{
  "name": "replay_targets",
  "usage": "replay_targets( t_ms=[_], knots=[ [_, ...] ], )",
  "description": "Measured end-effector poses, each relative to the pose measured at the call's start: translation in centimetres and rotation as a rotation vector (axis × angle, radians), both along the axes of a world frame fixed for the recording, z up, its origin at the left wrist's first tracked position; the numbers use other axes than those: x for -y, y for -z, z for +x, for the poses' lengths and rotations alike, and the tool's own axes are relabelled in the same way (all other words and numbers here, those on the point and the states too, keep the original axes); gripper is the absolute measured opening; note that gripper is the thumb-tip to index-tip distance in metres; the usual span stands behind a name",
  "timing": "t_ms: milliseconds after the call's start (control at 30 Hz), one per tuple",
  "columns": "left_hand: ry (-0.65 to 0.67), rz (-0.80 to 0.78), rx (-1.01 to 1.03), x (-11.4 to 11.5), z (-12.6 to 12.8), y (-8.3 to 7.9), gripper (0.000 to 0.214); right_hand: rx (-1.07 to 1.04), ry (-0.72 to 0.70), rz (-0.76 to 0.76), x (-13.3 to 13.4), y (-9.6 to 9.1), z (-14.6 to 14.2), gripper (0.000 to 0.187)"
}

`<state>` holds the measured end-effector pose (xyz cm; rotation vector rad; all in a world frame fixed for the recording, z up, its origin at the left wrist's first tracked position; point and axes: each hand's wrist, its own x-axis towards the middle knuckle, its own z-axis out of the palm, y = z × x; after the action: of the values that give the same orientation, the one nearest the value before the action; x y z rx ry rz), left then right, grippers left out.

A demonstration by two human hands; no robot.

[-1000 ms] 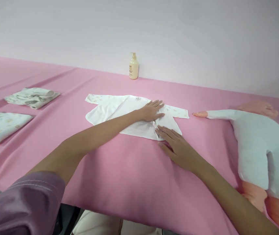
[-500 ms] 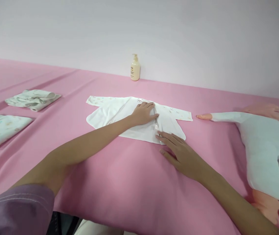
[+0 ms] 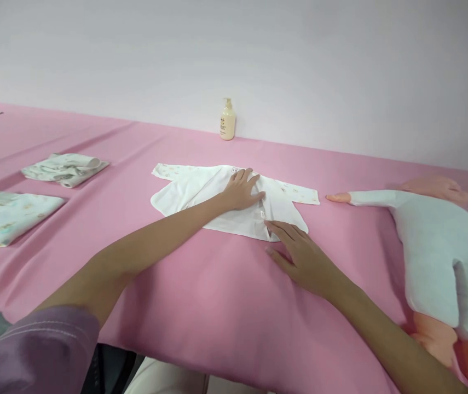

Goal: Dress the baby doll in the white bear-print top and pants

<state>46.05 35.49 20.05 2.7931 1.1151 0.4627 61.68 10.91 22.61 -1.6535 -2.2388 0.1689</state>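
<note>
A small white baby shirt (image 3: pixel 192 189) with printed sleeves lies spread on the pink cloth, its front opened and its sleeves stretched out to both sides. My left hand (image 3: pixel 242 190) rests with fingers apart on the upper middle of the shirt, just below the collar. At the lower right of the front, my right hand (image 3: pixel 297 249) lies with its fingertips on the front edge, thumb spread away over the cloth. Neither hand grips any fabric that I can make out. My left palm and forearm hide part of the shirt.
A cream pump bottle (image 3: pixel 227 121) stands by the wall. On the left lie two folded printed cloths, one nearer (image 3: pixel 16 213) and one farther (image 3: pixel 67 168). A baby doll in white clothing (image 3: pixel 426 246) lies at the right on the pink table cover (image 3: pixel 201 306).
The view has shifted slightly, so the folded cloths sit farther right and the doll farther left. Both hands stay at nearly the same spots on the shirt.
</note>
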Motion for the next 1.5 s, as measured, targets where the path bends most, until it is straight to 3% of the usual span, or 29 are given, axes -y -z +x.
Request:
replay_targets(
  t_ms=[200, 467, 633, 800, 933, 1033, 1200, 1333, 1500],
  knots=[
    [-0.041, -0.113, -0.085, -0.4, -0.9, -0.5, 0.094, 0.005, -0.019, 0.011, -0.1, -0.1, 0.0, 0.048],
    [-0.011, -0.068, -0.118, -1.9, -0.8, -1.7, 0.093, -0.032, -0.017, -0.043, -0.5, -0.4, 0.4, 0.048],
    [-0.046, -0.051, -0.106, -1.8, -0.3, -1.2, 0.086, -0.103, -0.008, -0.068, -0.5, -0.2, 0.9, 0.049],
    [-0.01, 0.055, 0.056, -3.1, -3.4, -1.1, 0.071, -0.199, 0.085, 0.059, -1.2, 0.4, 1.1, 0.058],
    [-0.131, 0.009, 0.067, -6.1, -7.3, -2.1, 0.062, -0.179, 0.135, 0.2, -6.0, 0.1, 0.8, 0.053],
    [-0.166, -0.023, 0.042, -7.8, -9.3, -2.2, 0.059, -0.104, 0.144, 0.125, -12.2, -0.2, -0.1, 0.06],
    [-0.163, -0.037, 0.036, -8.8, -10.3, -0.3, 0.056, 0.087, 0.094, -0.002, -21.5, 0.8, -1.8, 0.074],
    [-0.184, 0.002, 0.122, -8.9, -10.4, 0.7, 0.06, 0.101, 0.091, -0.015, -24.3, 2.9, -1.8, 0.076],
    [0.095, 0.082, 0.044, -8.6, -9.9, 0.1, 0.065, 0.158, 0.116, -0.005, -24.4, 4.2, -1.1, 0.078]
  ],
)
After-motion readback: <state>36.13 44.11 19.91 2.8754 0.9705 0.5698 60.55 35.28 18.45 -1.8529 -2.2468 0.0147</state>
